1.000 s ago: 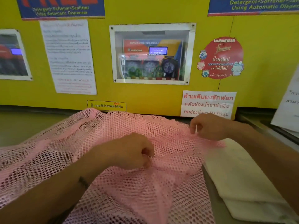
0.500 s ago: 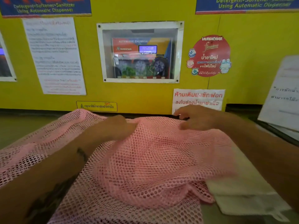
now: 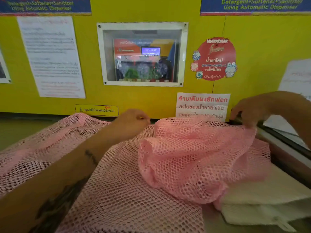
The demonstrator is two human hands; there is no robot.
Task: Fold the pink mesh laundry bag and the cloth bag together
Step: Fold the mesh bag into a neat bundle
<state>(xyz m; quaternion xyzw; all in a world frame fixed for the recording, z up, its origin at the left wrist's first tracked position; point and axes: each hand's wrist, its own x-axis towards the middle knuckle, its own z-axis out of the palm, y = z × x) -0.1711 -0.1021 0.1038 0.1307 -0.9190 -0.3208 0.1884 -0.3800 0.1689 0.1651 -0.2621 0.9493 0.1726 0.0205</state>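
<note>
The pink mesh laundry bag (image 3: 185, 162) lies spread over the counter, with a bunched fold raised at the centre right. My right hand (image 3: 247, 113) pinches the far right edge of that fold and holds it up. My left hand (image 3: 133, 123) is closed in a fist at the bag's far edge, near the middle; its grip on the mesh is hidden. The cream cloth bag (image 3: 262, 200) lies flat at the lower right, with the pink mesh draped over its left part.
A yellow panel (image 3: 151, 96) with a windowed dispenser (image 3: 143, 54), posted notices and stickers stands right behind the counter. A dark rail (image 3: 286, 140) and a paper sheet (image 3: 297, 76) are at the right. Grey counter (image 3: 213, 221) shows at the lower right.
My right hand has carried the mesh edge to the right, over the cloth bag. My left hand has moved from the middle of the mesh up to its far edge.
</note>
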